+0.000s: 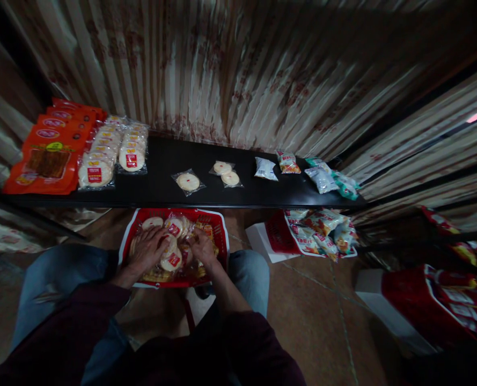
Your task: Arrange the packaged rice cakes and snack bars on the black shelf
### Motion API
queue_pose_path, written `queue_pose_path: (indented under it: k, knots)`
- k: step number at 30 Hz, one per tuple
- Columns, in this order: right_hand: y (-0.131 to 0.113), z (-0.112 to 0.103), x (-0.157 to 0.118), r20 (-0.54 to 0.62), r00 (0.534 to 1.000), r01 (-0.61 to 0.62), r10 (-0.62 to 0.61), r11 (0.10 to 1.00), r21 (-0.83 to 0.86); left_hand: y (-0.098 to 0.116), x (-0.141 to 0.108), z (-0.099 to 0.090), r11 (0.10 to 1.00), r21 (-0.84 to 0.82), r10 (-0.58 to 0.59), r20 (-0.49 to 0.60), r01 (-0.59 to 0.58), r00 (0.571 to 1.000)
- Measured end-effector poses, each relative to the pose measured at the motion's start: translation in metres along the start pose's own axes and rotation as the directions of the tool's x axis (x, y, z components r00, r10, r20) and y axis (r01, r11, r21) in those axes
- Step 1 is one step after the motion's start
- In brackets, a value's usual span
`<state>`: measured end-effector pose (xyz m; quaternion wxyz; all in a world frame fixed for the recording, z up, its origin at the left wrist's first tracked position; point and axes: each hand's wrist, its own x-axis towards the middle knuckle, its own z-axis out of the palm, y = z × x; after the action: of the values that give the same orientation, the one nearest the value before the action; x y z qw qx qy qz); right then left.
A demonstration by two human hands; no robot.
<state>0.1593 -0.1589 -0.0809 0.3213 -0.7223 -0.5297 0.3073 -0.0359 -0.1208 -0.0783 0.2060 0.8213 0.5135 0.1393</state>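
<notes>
Between my knees stands a red basket [224, 244] with a white rim, filled with clear-wrapped round rice crackers [169, 245] bearing red labels. My left hand [148, 249] lies over the packs on the basket's left side, fingers stretched out and spread. On the other side, my right hand [203, 247] reaches in with its fingers bent against a rice cracker pack; its fingertips are partly hidden. Yellow-wrapped packs [206, 230] lie beyond it in the basket. Above, the black shelf [161, 185] carries two overlapping rows of rice cracker packs [132, 155] and several loose ones [189, 182].
Orange snack bags [51, 147] overlap at the shelf's left end. Small white-and-orange [288, 162] and green-and-white bags [345, 185] lie toward its right. A second basket [278, 233] of snack bags and a third red basket [407, 300] stand to the right. Curtains [222, 69] hang behind.
</notes>
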Motion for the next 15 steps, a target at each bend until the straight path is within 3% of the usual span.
queue_pose_path:
  k: [5, 8, 10, 12, 15]
  knots:
    - [0.008, 0.004, 0.002, -0.179, 0.984, -0.018, 0.014, 1.0, -0.02, 0.004, -0.007, 0.006, 0.997, 0.031, 0.064, 0.084, -0.067, 0.994]
    - [0.004, 0.0, -0.002, -0.32, 0.947, -0.006, -0.028, 0.995, -0.104, 0.004, -0.01, 0.013, 0.995, 0.015, 0.094, 0.056, -0.095, 0.994]
    - [-0.002, -0.004, -0.006, -0.351, 0.933, 0.023, -0.082, 0.985, -0.169, 0.004, -0.011, 0.018, 0.995, -0.016, 0.103, 0.024, -0.103, 0.994]
    - [-0.01, -0.007, -0.009, -0.307, 0.932, 0.12, -0.194, 0.962, -0.245, 0.004, -0.01, 0.023, 0.991, -0.058, 0.117, 0.009, -0.116, 0.993]
    - [-0.022, -0.007, -0.013, -0.111, 0.909, 0.349, -0.402, 0.879, -0.325, 0.008, -0.008, 0.027, 0.984, -0.109, 0.14, 0.008, -0.138, 0.99]
